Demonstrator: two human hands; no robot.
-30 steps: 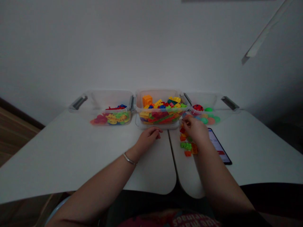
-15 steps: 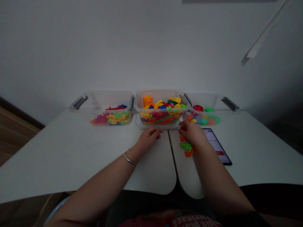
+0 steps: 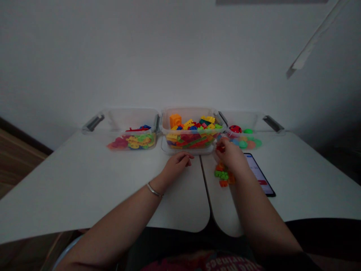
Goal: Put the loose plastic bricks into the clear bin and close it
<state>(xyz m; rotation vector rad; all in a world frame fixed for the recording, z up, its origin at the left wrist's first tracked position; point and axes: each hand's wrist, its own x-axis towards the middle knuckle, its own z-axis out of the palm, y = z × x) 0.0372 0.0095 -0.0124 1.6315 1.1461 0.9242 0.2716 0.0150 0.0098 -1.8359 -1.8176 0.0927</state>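
Observation:
My right hand [image 3: 229, 153] is closed in a pinch on a small red toy block [image 3: 220, 149], just in front of the right bin. Below it, near the wrist, a small cluster of blocks lies on the table, with a green block [image 3: 221, 175] and an orange block [image 3: 223, 183] among them; my forearm partly covers the cluster. My left hand [image 3: 177, 165] rests on the table in front of the middle bin, fingers loosely bent and apart, holding nothing.
A clear middle bin [image 3: 194, 132] is piled with colourful blocks. The left bin [image 3: 132, 116] holds red, yellow and blue pieces; the right bin [image 3: 249, 118] holds coloured balls. A phone [image 3: 261, 177] lies right of my right forearm. A seam [image 3: 206, 184] divides the white tabletops.
My right hand has shifted slightly, and a red block now shows between its fingers. My left hand has stayed put.

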